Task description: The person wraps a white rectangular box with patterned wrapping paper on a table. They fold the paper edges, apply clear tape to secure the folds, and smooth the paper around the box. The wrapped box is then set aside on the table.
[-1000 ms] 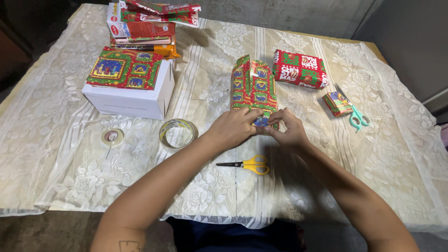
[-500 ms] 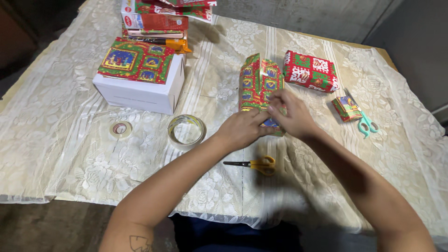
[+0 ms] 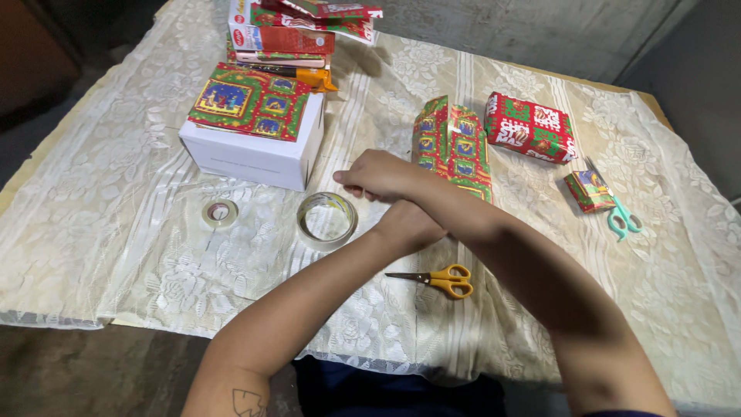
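— Two hands are crossing over the table [image 3: 116, 255]; which is doing what?

— The right hand [image 3: 378, 176] is reaching across above the left wrist, hovering just past the wide tape roll [image 3: 327, 220], fingers loosely curled and gripping nothing. The left hand [image 3: 409, 225] is lying under that forearm, pressing against the near end of the half-wrapped box [image 3: 451, 147]; its fingers are hidden, so I cannot tell their state.

— How is the room around them looking?

— The yellow scissors [image 3: 438, 279] are lying just behind the left hand. The white box [image 3: 251, 158] is sitting near the tape on the far side, and a small tape roll [image 3: 220, 213] is lying further left. Bare cloth is running along the near edge.
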